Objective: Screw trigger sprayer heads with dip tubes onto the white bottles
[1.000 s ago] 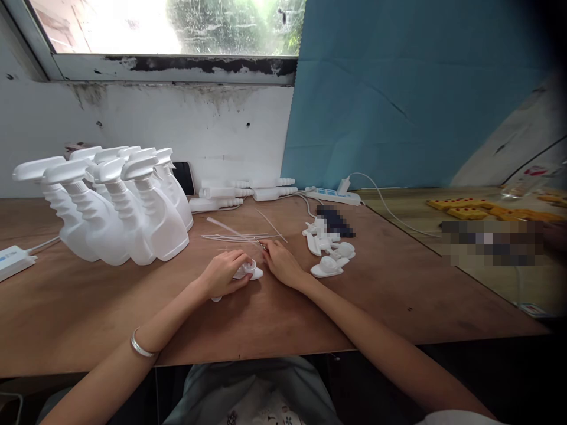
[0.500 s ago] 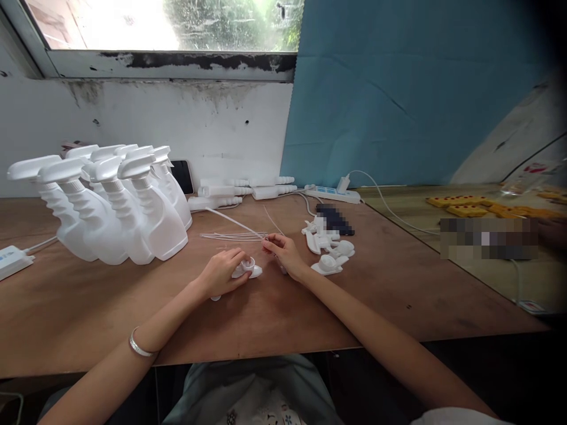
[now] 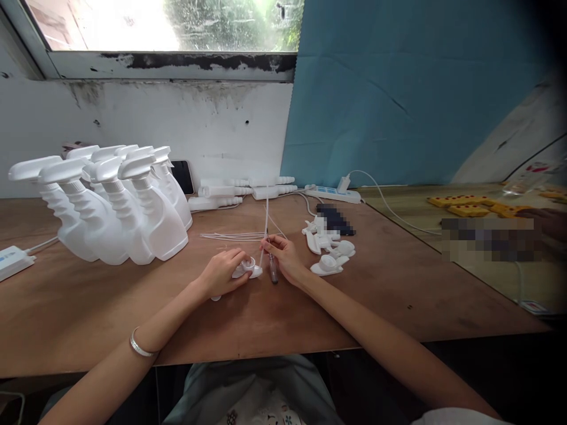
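The left hand point(image 3: 227, 270) clasps a white plastic part point(image 3: 254, 270), seemingly steadying it; the right hand point(image 3: 286, 258) pinches a tube point(image 3: 266, 212) and tool point(image 3: 273, 273).

Left fingers point(image 3: 238, 256) mask part of the white spray head point(image 3: 256, 271). Right fingers point(image 3: 278, 239) hide the middle of a clear-handled tool point(image 3: 273, 273); its tip is too fine for me to read. White tube point(image 3: 266, 218): lower end beside the spray head, contact or gap undetermined. Small white disc point(image 3: 216, 298): mostly under the left wrist point(image 3: 204, 288). Rear bottles point(image 3: 165, 154) obscured by front bottles point(image 3: 166, 230). Dark item point(image 3: 335, 219): partly pixelated. Neighbouring surface point(image 3: 401, 203): one blurred patch point(image 3: 491, 239). Co-worker's hand point(image 3: 551, 222) and power strip point(image 3: 13, 262): cut off at opposite edges of view.
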A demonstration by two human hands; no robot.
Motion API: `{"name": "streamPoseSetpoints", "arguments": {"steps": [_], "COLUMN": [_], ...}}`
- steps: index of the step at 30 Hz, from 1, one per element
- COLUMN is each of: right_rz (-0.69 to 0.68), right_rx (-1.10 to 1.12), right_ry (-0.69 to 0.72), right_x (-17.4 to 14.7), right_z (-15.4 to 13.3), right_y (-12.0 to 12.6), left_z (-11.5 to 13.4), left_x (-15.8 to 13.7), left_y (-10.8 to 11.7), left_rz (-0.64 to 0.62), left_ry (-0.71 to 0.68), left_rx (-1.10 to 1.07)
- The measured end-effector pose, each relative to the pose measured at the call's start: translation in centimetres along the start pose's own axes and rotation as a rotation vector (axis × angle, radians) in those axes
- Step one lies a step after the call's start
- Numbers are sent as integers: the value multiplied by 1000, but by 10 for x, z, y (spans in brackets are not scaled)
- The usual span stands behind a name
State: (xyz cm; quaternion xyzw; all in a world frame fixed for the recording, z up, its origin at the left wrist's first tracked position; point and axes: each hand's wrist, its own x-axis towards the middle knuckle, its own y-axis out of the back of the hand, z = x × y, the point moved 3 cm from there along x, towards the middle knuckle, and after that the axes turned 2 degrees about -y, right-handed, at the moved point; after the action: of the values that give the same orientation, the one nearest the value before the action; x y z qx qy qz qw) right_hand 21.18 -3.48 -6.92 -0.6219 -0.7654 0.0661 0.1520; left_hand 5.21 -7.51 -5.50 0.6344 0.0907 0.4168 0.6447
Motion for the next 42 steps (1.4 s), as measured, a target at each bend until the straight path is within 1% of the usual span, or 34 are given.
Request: {"name": "streamPoseSetpoints", "arguments": {"steps": [6,17,22,26,32,38,42], "right_rz": [10,80,60,36,56,-5,-16], "right_rx": [46,120,126,79,-23,-151,-256], "right_ry": [27,93,102,130,183,229,249], "right_x": [-5,-9,-10,-11,-12,-18,-22], "right_z": [-4,-5,-7,-7,-8,-20,-20], "right_y": [-4,-6,-9,-11,-11,-17,-18], "left_z": [0,1,1,0,1,1,0], "left_x": [0,1,0,1,1,1,1], "left_y": [0,0,-1,-1,-1,-1,-2], "left_rz": [7,9,9,12,5,4,7], "left_ry": [2,-2,-11,-10,-11,-7,-9], "left_rx": [-2,1,0,1,-6,-8,-5]}}
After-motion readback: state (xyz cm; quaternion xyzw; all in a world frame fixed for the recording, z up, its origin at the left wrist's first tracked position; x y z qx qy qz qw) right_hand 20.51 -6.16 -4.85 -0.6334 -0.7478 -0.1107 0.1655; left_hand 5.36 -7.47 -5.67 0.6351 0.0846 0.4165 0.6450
